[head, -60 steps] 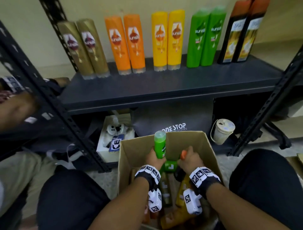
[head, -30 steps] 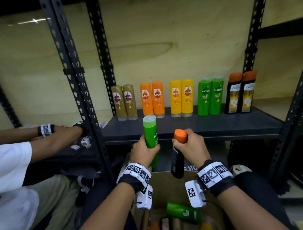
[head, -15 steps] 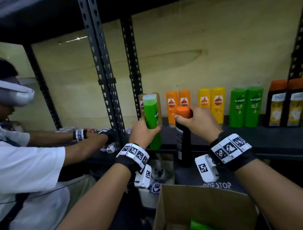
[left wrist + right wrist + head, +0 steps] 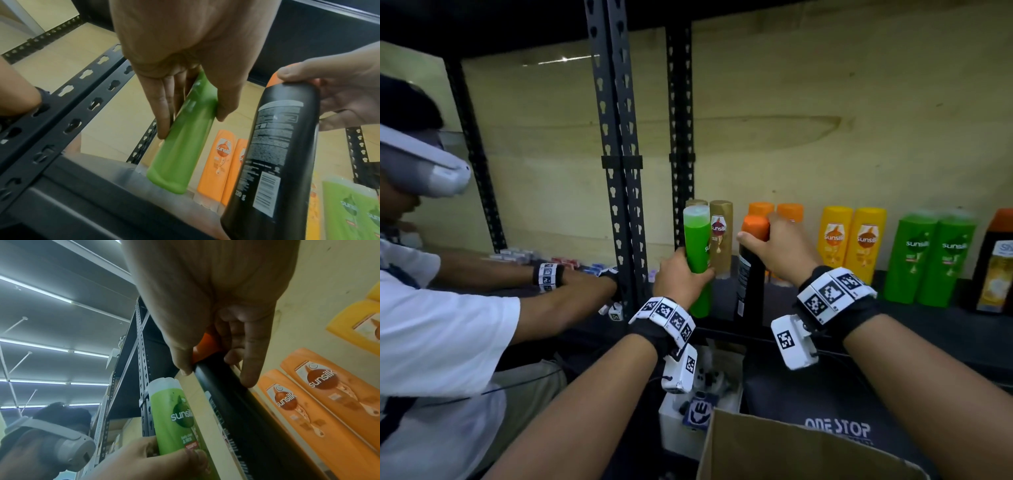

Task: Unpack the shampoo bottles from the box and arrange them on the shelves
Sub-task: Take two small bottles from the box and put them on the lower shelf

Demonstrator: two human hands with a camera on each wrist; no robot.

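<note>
Raised since half a second earlier: both bottles carried closer to the shelf, with the cardboard box (image 4: pixel 808 452) dropped further toward the lower edge of the head view.

Head view. Left hand (image 4: pixel 681 277) found wrapped round the lower body of the green Sunsilk bottle (image 4: pixel 697 260), held upright, cap uppermost, long axis vertical. Right hand (image 4: pixel 777 246) found clamped over the orange cap of the black bottle (image 4: pixel 751 281), likewise upright and hanging below the hand. Both bottles noted side by side, over the front edge of the dark shelf (image 4: pixel 928 329), in front of the gold Sunsilk bottles (image 4: pixel 720 236) and the orange Sunsilk bottles (image 4: pixel 789 209). Matching green pair (image 4: pixel 931 260) and black pair (image 4: pixel 996 274) recorded well to the right along the back row, beyond the yellow pair (image 4: pixel 851 240). Judged nearer to the right hand than to the left. Bare shelf seen in front of the whole row. Steel upright (image 4: pixel 619 171) noted just left of the green bottle. Second person's arm (image 4: pixel 558 301) recorded beyond that post, on the neighbouring bay.

Left wrist view. Fingers (image 4: pixel 162 113) and thumb confirmed closed on the green bottle, base clear of the shelf surface.

Right wrist view. Thumb and fingers (image 4: pixel 248 369) confirmed gripping at the cap shoulder of the black bottle, the orange row close behind.
</note>
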